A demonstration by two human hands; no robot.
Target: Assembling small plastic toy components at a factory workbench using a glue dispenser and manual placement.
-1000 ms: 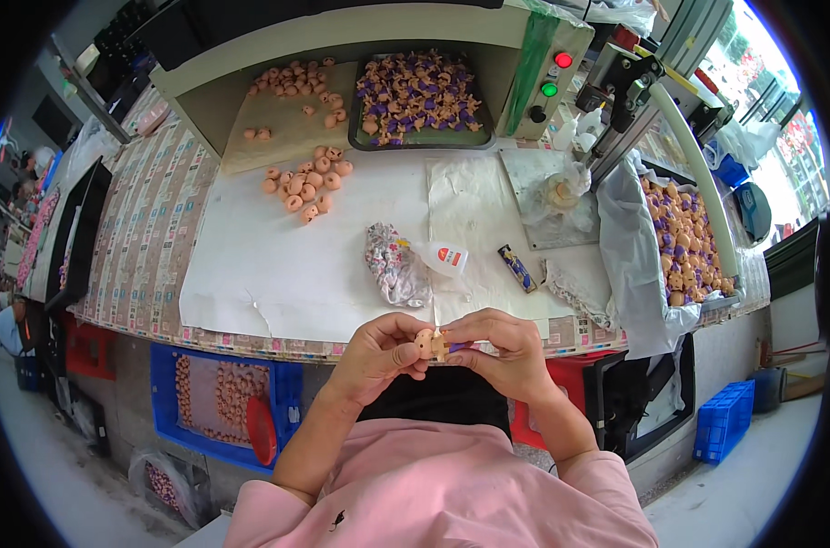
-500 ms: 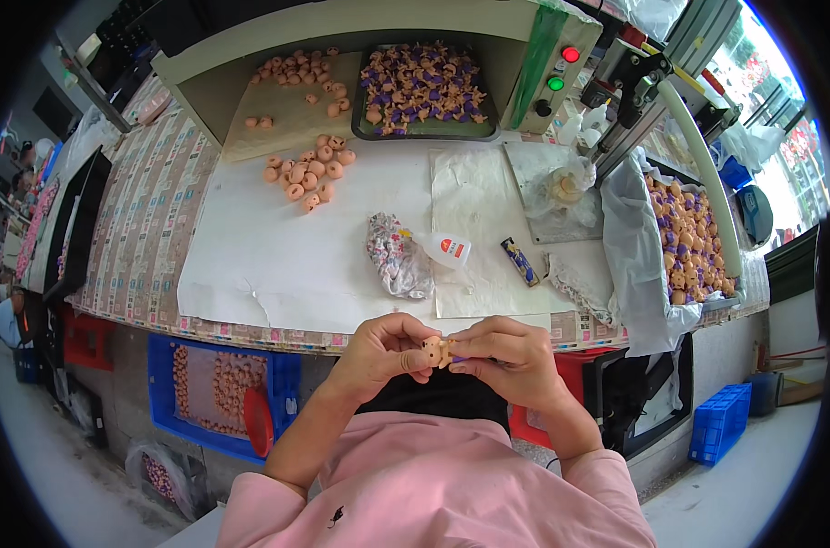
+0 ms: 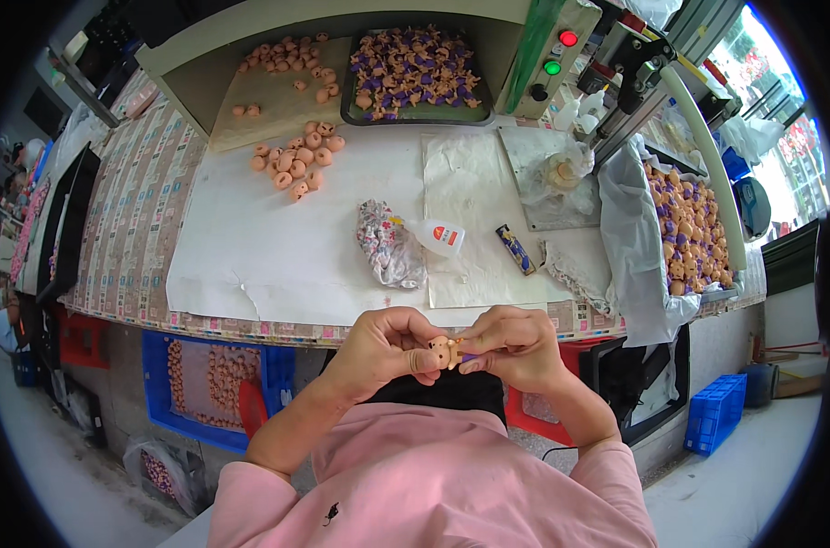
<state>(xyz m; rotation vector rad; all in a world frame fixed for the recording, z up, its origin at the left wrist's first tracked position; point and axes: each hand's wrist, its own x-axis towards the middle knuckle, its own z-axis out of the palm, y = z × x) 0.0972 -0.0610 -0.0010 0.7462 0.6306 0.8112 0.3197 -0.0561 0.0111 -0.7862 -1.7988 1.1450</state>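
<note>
Just past the table's near edge, above my lap, my two hands hold one small peach-coloured figurine [image 3: 443,351] with a round, spotted head and a purple part on its body. My left hand [image 3: 385,354] pinches the head between thumb and fingers. On the other side, my right hand [image 3: 517,349] grips the body, and its fingers hide much of it. Farther in on the table lie a white glue bottle [image 3: 441,237], a crumpled patterned cloth [image 3: 392,256] and a small dark blue tube [image 3: 515,249].
Loose round heads [image 3: 296,163] lie in groups at the back left. A black tray [image 3: 488,117] of purple-and-peach bodies sits under the machine [image 3: 182,87]. At right stands a lined bin [image 3: 630,242] of figurines [image 3: 693,228]. Below the table's left side is a blue crate [image 3: 159,416] of heads.
The view has shifted slightly, so the table sits a little higher and more to the left. Both hands keep hold of the figurine, whose head has turned somewhat between the fingers.
</note>
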